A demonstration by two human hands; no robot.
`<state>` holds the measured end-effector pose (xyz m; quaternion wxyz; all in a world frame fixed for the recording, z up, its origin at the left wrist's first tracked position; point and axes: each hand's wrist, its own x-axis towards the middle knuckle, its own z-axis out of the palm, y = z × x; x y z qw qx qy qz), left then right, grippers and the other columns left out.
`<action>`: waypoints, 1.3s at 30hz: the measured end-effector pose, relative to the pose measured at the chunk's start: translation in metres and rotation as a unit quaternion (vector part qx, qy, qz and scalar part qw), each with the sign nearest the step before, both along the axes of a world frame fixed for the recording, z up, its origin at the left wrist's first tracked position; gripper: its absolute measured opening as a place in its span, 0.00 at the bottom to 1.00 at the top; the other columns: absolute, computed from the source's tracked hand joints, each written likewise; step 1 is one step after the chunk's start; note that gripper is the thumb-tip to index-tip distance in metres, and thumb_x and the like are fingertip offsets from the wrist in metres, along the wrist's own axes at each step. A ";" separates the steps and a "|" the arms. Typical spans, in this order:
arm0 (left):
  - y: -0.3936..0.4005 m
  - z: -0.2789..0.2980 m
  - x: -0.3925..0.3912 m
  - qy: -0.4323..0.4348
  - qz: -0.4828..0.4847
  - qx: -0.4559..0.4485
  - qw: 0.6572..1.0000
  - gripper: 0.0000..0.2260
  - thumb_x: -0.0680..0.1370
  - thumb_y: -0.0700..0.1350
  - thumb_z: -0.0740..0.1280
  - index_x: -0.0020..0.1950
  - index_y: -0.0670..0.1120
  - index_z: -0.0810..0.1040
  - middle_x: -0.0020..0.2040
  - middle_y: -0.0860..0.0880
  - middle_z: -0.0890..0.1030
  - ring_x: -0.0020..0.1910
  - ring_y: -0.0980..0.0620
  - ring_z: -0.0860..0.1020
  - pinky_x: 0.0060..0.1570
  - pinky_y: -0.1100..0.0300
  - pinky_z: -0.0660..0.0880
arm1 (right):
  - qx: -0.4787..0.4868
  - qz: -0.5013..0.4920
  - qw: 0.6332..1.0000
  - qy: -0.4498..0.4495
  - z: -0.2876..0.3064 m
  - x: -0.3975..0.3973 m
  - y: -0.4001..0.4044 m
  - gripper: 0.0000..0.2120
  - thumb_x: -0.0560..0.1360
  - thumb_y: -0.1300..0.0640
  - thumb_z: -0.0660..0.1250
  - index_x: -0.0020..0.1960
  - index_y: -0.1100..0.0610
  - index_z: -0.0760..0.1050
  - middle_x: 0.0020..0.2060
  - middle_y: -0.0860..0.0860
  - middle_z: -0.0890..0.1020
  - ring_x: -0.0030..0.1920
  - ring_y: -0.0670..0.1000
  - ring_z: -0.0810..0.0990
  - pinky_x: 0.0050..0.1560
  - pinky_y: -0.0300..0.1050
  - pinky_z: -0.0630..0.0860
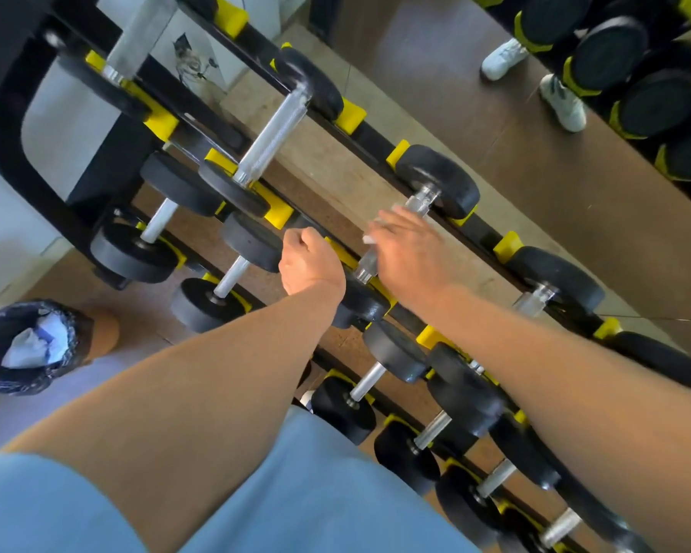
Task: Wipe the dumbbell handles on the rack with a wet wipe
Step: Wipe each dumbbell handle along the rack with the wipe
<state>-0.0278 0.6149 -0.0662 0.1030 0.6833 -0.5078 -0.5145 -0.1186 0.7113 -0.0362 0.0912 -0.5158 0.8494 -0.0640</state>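
Observation:
A black and yellow dumbbell rack [352,117] runs diagonally across the head view, holding several black dumbbells with chrome handles. My right hand [409,249] wraps over the chrome handle [419,203] of one dumbbell on the top tier, with a white wet wipe [372,237] pressed between palm and handle; only the wipe's edges show. My left hand [310,259] is curled around the rack's front rail beside a black weight head, and what lies under its fingers is hidden.
A black-lined bin [33,347] with used white wipes stands on the floor at lower left. A mirror at upper right reflects dumbbells and white shoes [563,101]. Lower tiers of dumbbells [395,349] sit under my arms. My blue shorts fill the bottom.

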 end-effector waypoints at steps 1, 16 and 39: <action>0.000 0.001 0.000 -0.005 -0.001 -0.001 1.000 0.13 0.82 0.47 0.53 0.54 0.46 0.76 0.42 0.50 0.76 0.40 0.51 0.72 0.45 0.55 0.65 | -0.006 -0.011 1.000 -0.023 -0.001 0.017 0.002 0.12 0.76 0.62 0.67 0.59 0.58 0.81 0.59 0.55 0.83 0.65 0.55 0.78 0.72 0.50 0.67; 0.000 0.005 -0.002 -0.077 -0.207 -0.140 0.965 0.10 0.80 0.48 0.52 0.44 0.53 0.72 0.36 0.53 0.76 0.40 0.46 0.76 0.39 0.51 0.74 | -0.230 -0.160 0.958 -0.056 0.024 0.022 0.018 0.20 0.78 0.68 0.64 0.69 0.60 0.74 0.68 0.54 0.77 0.71 0.51 0.73 0.71 0.48 0.70; -0.006 0.014 -0.001 -0.079 -0.249 -0.093 0.961 0.12 0.82 0.47 0.54 0.52 0.49 0.77 0.46 0.48 0.80 0.45 0.47 0.77 0.45 0.53 0.72 | -0.250 -0.674 0.621 -0.312 0.015 0.006 -0.042 0.16 0.84 0.53 0.56 0.59 0.60 0.79 0.49 0.56 0.82 0.50 0.58 0.79 0.49 0.47 0.73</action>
